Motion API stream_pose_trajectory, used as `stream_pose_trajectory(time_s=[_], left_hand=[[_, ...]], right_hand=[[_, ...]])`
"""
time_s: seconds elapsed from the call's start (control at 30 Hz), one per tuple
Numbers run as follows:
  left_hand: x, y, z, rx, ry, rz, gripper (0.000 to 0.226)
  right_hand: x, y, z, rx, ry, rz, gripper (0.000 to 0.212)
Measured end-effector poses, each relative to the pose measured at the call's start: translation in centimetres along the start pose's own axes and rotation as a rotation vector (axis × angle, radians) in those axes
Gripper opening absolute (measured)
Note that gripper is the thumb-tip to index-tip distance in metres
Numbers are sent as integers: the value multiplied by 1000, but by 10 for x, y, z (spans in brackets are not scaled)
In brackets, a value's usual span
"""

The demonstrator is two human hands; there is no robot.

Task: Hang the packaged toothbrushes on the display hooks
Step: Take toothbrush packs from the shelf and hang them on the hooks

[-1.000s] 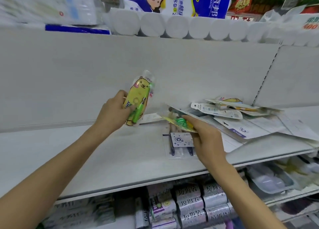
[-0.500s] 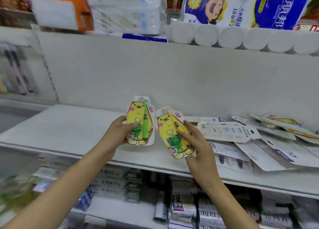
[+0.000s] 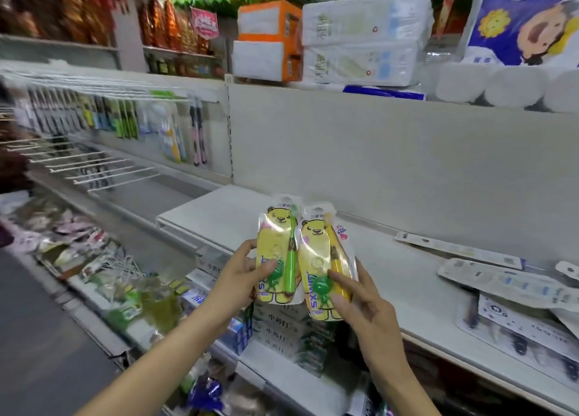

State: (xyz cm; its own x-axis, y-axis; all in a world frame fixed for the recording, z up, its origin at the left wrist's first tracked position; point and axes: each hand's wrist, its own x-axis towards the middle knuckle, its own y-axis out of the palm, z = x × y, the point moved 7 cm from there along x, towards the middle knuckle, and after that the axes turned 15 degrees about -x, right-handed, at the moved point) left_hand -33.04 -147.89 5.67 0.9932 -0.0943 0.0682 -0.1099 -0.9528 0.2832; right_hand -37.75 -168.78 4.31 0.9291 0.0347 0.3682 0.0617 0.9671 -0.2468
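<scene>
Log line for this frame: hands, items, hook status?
left hand: holds green-brush bear pack | right hand: holds yellow-brush bear pack | display hooks: ahead-left, neither pack hung

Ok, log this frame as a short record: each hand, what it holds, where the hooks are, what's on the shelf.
left hand: grips green-brush pack, upright
right hand: pinches yellow-brush pack, upright
packs: side by side, edges overlapping
hooks: far left, lower row bare, upper row holds hung brushes
shelf: flat packs lying at right
hung yet: no
</scene>
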Motion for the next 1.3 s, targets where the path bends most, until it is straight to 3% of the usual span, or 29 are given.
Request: stream_pose_trajectory(time_s=[0.07, 0.3, 0.43, 0.53, 0.7, 0.93, 1.3], left_hand=[[-9, -12, -6, 19, 51, 2, 32], [-27, -75, -22, 35, 153, -57, 37], [-31, -129, -33, 66, 169, -73, 45], [-33, -176, -40, 54, 170, -107, 39], [-37, -258, -60, 35, 179, -139, 37], [-39, -374, -89, 43, 182, -208, 40], [-45, -523, -120, 41, 208, -397, 36]], right_hand=[[2, 15, -1, 10, 11, -7, 21], [10, 77, 3, -59, 32, -13, 28], [22, 120, 11, -71, 36, -40, 20], [36, 156, 15, -7, 84, -66, 36], [53, 238, 31, 8, 133, 29, 63], [70, 362, 51, -55, 110, 131, 28], [108, 508, 81, 52, 81, 254, 39]])
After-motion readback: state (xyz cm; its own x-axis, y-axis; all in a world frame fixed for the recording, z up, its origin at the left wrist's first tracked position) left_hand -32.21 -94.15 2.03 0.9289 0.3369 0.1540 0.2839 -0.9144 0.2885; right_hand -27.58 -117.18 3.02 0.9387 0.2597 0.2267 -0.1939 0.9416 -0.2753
